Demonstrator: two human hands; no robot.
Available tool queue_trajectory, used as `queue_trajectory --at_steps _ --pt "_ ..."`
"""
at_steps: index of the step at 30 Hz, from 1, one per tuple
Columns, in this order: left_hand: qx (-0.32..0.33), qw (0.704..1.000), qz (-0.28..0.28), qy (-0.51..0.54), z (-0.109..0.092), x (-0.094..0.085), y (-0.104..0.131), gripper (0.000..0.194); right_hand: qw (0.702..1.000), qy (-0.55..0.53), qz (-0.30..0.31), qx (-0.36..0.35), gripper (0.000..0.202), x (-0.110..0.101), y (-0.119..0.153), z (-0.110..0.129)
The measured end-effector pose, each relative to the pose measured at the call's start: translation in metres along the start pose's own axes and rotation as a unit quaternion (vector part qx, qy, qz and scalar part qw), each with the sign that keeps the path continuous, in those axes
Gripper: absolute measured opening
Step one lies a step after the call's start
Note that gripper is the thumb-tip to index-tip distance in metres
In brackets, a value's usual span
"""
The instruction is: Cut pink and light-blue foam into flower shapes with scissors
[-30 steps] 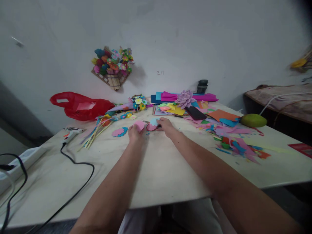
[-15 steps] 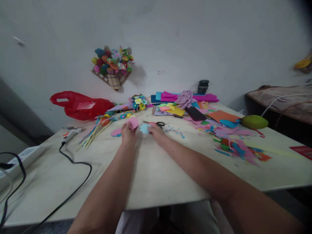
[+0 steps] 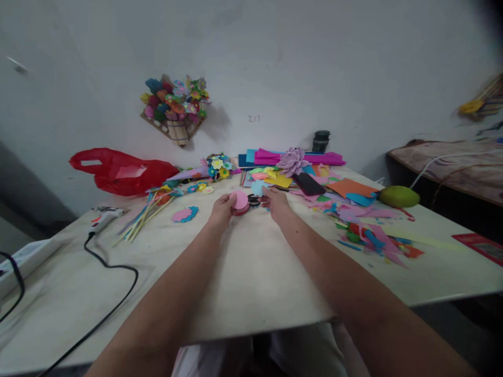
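My left hand [image 3: 221,210] is closed on a pink paper circle [image 3: 239,199], held up by its left edge. Another pink piece shows just under that circle; whether the hand grips it too is unclear. Pinched in the fingers of my right hand [image 3: 276,203] is a light blue flower-shaped cutout [image 3: 258,188] with a scalloped edge. Between the hands lie scissors [image 3: 253,201] with black handles, their blades hidden behind the pink circle. To the left, a pink piece [image 3: 181,215] overlaps a blue scalloped cutout [image 3: 192,213] on the table.
A glue gun [image 3: 102,220] with a black cord lies at left, near thin sticks [image 3: 143,222] and a red plastic bag [image 3: 121,175]. Colored scraps [image 3: 379,241], a dark phone [image 3: 308,184], a green fruit [image 3: 400,196] and paper sheets [image 3: 351,187] cover the right side.
My left hand has moved right with the pink circle, its face now turned toward me. My right hand has lifted the light blue cutout and shifted right. The view has turned slightly right.
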State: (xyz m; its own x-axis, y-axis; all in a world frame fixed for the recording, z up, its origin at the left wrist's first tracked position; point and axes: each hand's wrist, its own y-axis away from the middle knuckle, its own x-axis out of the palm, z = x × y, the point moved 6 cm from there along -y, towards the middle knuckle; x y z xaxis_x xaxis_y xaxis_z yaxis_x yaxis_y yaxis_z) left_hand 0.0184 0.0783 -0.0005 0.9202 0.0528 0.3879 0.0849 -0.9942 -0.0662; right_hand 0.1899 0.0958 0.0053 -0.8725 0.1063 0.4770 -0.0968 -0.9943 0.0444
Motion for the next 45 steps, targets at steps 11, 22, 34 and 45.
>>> queue_trajectory --at_steps 11,22,34,45 --pt "-0.049 0.997 0.059 -0.012 0.011 0.014 0.010 0.026 0.990 0.081 0.105 -0.040 0.027 0.003 0.000 -0.026" --pt "-0.084 0.995 0.047 -0.031 0.012 0.015 0.013 0.035 0.987 0.146 0.046 -0.049 0.018 0.008 0.011 -0.020" --pt "-0.051 0.996 0.051 -0.056 0.016 0.015 0.013 0.023 0.976 0.187 0.055 -0.091 0.009 0.012 0.005 -0.027" --pt "-0.051 0.993 0.062 -0.082 0.014 0.018 0.014 0.018 0.986 0.145 0.080 -0.016 0.013 0.010 0.012 -0.026"
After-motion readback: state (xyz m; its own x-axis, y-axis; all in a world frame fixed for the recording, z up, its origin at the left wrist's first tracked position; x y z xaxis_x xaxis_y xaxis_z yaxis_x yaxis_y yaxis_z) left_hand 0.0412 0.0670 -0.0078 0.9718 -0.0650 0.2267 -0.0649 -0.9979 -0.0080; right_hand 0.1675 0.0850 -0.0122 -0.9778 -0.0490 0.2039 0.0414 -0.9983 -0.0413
